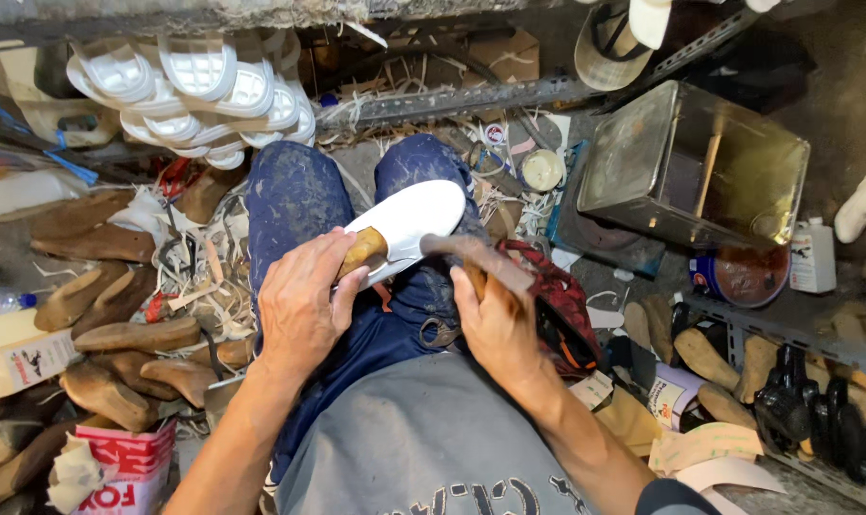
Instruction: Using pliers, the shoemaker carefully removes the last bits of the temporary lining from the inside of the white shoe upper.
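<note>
**Bench inspection: white shoe on wooden last, held over the lap**

The left hand [304,300] is closed around the heel end of a white shoe [409,221], where the tan wooden last [363,253] protrudes. The shoe rests on the person's lap, across the blue stained trousers [295,200], with its toe pointing away and up to the right.

The right hand [495,324] is clenched on the handle of a hammer-like tool [476,256]. Its head is motion-blurred, so whether it touches the shoe at this instant cannot be confirmed; it appears to lie at the shoe's near edge.

Handling assessment (a judgement from appearance): the upper looks soft and thin, but the last inside should make the whole stiff and moderately weighty. The smooth white surface is likely to mark easily and may slide under the fingers. The exposed wood at the heel offers the firmest, cleanest hold, as used now.

Surroundings: a cluster of white soles [190,91] hangs at upper left. Bare wooden lasts [118,334] lie heaped at left amid offcut strips. An open metal tin [695,162] stands at right, with a round tin of brown adhesive [743,277] beside it.
</note>
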